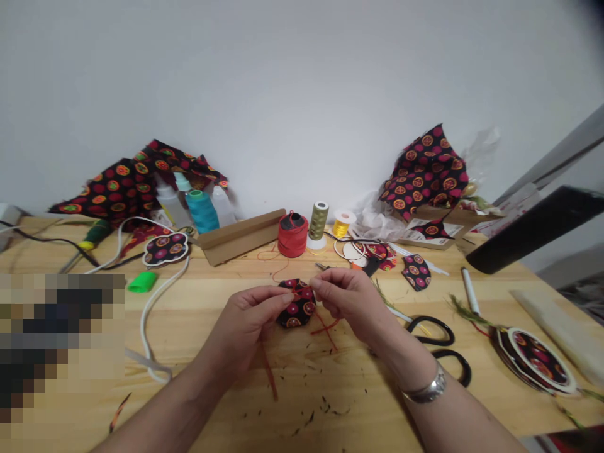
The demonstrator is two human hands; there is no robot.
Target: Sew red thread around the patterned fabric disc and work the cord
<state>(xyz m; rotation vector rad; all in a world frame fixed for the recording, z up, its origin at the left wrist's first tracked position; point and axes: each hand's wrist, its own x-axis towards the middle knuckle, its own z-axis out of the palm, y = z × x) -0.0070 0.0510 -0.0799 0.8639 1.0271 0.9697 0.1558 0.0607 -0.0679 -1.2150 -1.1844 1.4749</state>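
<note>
Round cloth pouch [296, 308], black cotton printed with pink and gold circles, puckered and bound with thin red thread [325, 327], upright at the middle of the smooth pine table [302, 402]. Left hand [250, 321] clamped on the pouch's side; right hand [346, 302] pinching the thread at its top, fingertips of both hands close together. Black-looped scissors [436, 343] just beside the right wrist; squat red spool [292, 234] beyond.
</note>
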